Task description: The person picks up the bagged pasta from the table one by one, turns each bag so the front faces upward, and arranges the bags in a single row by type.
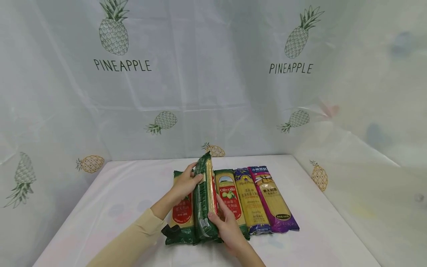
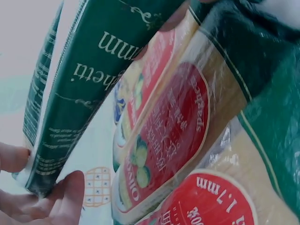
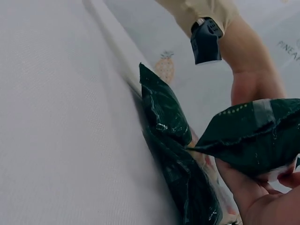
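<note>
Both hands hold a green spaghetti pack [image 1: 202,204] tilted up on its edge above the other packs. My left hand [image 1: 184,184] grips its upper far end; in the left wrist view, the thumb and fingers [image 2: 70,194] pinch that end. Lower down, my right hand [image 1: 230,228] grips the near right side, with the thumb on the front; the right wrist view shows the hand [image 3: 262,199] below the pack's green end [image 3: 255,136]. Beside the held pack lie a green-and-red spaghetti pack [image 1: 182,213] on the left and an Olivoila spaghetti pack [image 1: 230,194] on the right.
Farther right lie a yellow-and-blue spaghetti pack [image 1: 252,200] and a purple pasta pack [image 1: 275,198], side by side. They rest on a white-covered table [image 1: 320,230]. A pineapple-print curtain [image 1: 213,85] surrounds the back and sides. A dark band [image 3: 206,42] sits on the left wrist.
</note>
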The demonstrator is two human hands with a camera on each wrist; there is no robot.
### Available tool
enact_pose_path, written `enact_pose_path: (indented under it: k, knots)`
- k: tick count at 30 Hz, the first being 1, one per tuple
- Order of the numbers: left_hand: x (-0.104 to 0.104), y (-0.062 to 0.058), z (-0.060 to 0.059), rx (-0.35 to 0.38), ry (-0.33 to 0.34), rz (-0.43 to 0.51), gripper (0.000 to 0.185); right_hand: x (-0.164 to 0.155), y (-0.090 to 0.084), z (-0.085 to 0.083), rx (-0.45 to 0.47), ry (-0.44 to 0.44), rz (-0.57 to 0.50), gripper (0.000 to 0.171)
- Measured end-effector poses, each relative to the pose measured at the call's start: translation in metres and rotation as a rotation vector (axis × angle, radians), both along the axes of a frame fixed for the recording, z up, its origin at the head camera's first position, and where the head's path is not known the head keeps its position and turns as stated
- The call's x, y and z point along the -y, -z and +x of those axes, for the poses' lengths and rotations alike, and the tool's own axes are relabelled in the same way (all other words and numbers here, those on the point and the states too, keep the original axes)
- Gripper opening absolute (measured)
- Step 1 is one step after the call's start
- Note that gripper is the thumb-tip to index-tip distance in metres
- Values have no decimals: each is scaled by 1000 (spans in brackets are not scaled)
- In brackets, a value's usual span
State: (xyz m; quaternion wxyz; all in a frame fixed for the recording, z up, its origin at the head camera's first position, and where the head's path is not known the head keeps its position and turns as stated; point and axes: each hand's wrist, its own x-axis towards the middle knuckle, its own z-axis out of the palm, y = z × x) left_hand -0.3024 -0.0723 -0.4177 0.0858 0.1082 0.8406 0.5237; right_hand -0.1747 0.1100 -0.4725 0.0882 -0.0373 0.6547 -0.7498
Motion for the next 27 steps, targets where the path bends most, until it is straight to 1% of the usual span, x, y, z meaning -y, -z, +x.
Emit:
enact_pose_path:
  k: [5, 8, 11, 13, 15, 17, 21, 24, 27]
  knots:
    - [-1, -5, 4, -79, -7, -79, 78, 3, -5, 0, -81, 37, 89, 79]
    - [-1, -8, 4, -117, -18, -98, 86, 6, -6, 0, -127, 51, 143, 77]
    - [-2, -8, 4, -160, -33, -122, 94, 9, -7, 0, -173, 70, 226, 76]
    - [-2, -8, 3, -183, -38, -134, 96, 11, -7, 0, -195, 87, 278, 76]
    - [-2, -8, 3, -198, -40, -141, 96, 13, -7, 0, -202, 100, 306, 76]
    - [-2, -7, 2, -200, -35, -127, 94, 15, -7, 0, -204, 106, 314, 76]
    - [-1, -3, 1, -165, -39, -62, 90, 16, -7, 0, -206, 98, 308, 76]
    - [-2, 1, 0, -134, -56, -8, 87, 16, -8, 0, -195, 96, 314, 77]
    - [-1, 2, -1, -122, -67, 20, 82, 16, -10, -1, -172, 103, 342, 77]
